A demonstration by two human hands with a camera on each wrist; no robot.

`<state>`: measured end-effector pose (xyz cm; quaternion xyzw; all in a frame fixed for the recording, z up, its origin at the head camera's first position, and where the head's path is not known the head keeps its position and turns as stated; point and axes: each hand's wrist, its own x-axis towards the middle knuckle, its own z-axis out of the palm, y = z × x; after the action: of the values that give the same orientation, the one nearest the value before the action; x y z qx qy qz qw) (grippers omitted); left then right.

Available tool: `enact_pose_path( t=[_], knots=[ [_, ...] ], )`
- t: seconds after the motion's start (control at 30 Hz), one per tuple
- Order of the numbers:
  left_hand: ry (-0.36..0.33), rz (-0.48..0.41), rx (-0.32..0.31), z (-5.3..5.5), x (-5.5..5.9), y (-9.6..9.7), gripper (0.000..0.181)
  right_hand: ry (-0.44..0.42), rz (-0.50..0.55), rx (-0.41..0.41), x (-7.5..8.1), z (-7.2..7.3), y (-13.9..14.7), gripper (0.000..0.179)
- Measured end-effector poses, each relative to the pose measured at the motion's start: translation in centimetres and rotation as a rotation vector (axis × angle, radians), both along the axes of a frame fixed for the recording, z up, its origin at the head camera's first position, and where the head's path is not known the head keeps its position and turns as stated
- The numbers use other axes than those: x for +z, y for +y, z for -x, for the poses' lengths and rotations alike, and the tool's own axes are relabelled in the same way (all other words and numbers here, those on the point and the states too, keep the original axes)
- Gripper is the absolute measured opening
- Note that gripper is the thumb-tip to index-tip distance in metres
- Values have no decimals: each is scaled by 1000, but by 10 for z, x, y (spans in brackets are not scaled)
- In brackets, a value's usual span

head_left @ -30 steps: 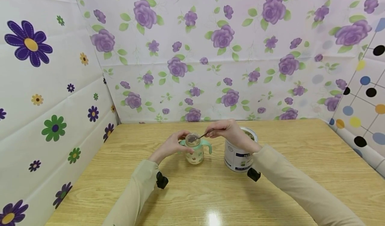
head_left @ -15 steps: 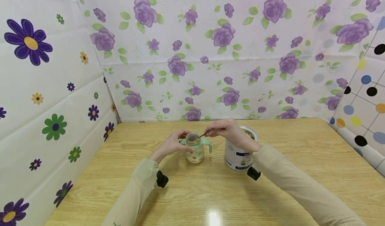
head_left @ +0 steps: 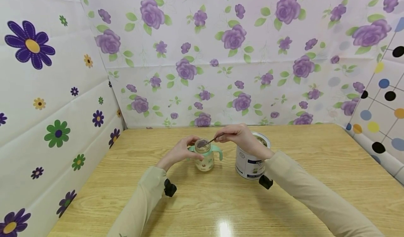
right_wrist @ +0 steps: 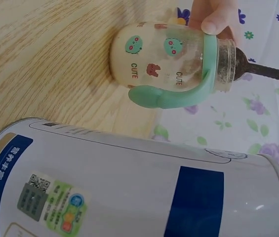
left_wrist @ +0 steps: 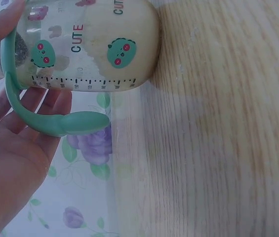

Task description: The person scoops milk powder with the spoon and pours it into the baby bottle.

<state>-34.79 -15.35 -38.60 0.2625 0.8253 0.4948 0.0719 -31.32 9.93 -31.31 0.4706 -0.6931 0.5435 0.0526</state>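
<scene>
A clear baby bottle point(head_left: 204, 164) with a mint-green collar and two handles stands upright and uncapped on the table. Pale cream contents show in its lower part, under printed "CUTE" motifs point(left_wrist: 77, 38). My left hand point(head_left: 181, 151) holds it around the neck, thumb on the near side and fingers behind. Between thumb and fingers of my right hand point(head_left: 237, 139) is the handle of a dark spoon point(right_wrist: 260, 70). Its bowl is at the bottle's mouth, partly inside the glass rim point(right_wrist: 225, 66). A dark patch shows through the glass there in the left wrist view.
Just right of the bottle, under my right forearm, stands a large white tin point(head_left: 244, 163) with blue label blocks, its top uncovered. The wooden table point(head_left: 202, 205) ends at a flower-print cloth point(head_left: 202, 89) behind. Another flowered cloth point(head_left: 63, 100) borders the left side.
The spoon has shifted slightly, its tip now reaching farther left across the bottle's mouth. The left hand, bottle and tin have stayed in place.
</scene>
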Motion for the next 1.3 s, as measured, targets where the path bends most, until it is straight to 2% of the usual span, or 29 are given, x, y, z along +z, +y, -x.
enact_pose_path(
  t=[0.47,0.73,0.83,1.07,1.3],
  knots=[
    [13,2,-13,0,0,1,55,-43,4,-27,2,-2,1,20],
    [-2,11,-11,-1,2,1,57,-69,5,-51,3,-3,2,19],
    [3,19,-22,-1,3,2,58,-100,34,-53,1,-1,2,18],
    [-9,56,-10,-3,5,4,60,-222,149,-110,-14,16,5,21],
    [-5,66,-14,-2,5,3,61,-256,254,-169,-10,17,7,19]
  ],
)
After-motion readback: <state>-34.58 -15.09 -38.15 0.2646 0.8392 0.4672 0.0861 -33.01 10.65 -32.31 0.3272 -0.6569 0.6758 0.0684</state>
